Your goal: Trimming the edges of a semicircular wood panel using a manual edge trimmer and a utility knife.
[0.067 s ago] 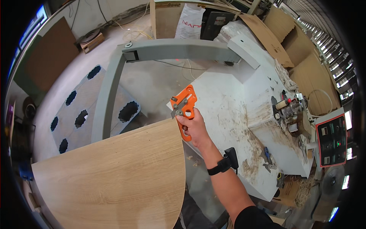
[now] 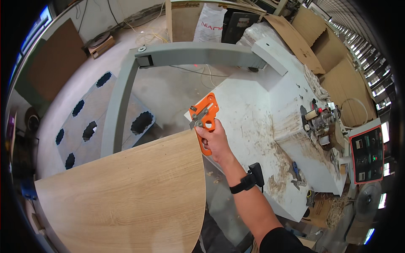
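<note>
i see my right hand (image 2: pixel 216 141), fingers clamped on the orange edge trimmer (image 2: pixel 205 118), setting it against the wood panel (image 2: pixel 126 194) at its curved corner; left hand is out of view.

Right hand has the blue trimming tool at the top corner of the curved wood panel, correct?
Not quite: the trimming tool is orange, not blue. The head view shows the right hand gripping it at the top corner of the curved wood panel.

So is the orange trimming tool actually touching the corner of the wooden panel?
Touching. The head view shows the orange trimmer's metal end meeting the wooden panel's top corner, with the right hand gripping its handle.
</note>
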Tool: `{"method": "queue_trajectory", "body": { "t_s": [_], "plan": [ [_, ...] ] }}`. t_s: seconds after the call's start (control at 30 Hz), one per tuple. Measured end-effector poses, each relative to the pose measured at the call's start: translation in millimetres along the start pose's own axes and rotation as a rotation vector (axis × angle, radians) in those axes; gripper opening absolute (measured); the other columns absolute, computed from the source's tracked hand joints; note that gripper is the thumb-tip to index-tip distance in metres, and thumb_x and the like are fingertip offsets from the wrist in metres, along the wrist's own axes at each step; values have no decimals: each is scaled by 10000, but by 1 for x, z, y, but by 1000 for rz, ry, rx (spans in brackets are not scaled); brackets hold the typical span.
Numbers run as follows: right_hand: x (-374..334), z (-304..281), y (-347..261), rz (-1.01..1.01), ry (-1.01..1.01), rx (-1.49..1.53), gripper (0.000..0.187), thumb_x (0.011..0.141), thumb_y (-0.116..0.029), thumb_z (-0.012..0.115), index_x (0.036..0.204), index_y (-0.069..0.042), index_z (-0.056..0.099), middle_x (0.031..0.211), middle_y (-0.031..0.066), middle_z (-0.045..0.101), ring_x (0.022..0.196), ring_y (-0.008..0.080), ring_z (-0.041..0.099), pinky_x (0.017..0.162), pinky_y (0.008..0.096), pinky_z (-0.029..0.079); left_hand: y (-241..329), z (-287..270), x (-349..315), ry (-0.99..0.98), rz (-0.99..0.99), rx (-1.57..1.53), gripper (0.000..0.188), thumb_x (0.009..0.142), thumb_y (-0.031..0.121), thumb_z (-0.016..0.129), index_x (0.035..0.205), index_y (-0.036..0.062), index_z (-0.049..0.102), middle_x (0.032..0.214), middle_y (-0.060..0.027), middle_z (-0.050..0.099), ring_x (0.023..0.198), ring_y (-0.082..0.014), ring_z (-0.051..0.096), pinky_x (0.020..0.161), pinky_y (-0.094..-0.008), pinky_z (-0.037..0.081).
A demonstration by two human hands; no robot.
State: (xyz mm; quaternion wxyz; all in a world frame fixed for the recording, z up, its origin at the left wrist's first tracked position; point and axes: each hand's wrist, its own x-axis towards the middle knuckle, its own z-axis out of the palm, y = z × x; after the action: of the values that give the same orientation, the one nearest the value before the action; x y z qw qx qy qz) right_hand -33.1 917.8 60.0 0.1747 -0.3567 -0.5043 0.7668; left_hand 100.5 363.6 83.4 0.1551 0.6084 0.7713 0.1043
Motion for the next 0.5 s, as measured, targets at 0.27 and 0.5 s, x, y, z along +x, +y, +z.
{"method": "queue_trajectory", "body": {
  "t_s": [0.27, 0.5],
  "plan": [
    [-12, 1, 12, -72, 40, -1, 357, 901, -139, 671, 1166, -35, 455, 825, 3, 557, 527, 31, 412, 445, 203, 324, 0, 0, 1, 21, 15, -34, 366, 856, 282, 588, 1185, 135, 656, 1253, -118, 610, 1228, -311, 543, 1132, -592, 242],
    [-66, 10, 31, -41, -12, 62, 326, 904, -133, 665, 1147, -37, 471, 827, 1, 554, 519, 40, 428, 454, 202, 362, 3, -19, 31, 63, -67, -49, 349, 862, 244, 628, 1174, 92, 663, 1257, -148, 607, 1233, -341, 536, 1116, -583, 275]
  ]
}}
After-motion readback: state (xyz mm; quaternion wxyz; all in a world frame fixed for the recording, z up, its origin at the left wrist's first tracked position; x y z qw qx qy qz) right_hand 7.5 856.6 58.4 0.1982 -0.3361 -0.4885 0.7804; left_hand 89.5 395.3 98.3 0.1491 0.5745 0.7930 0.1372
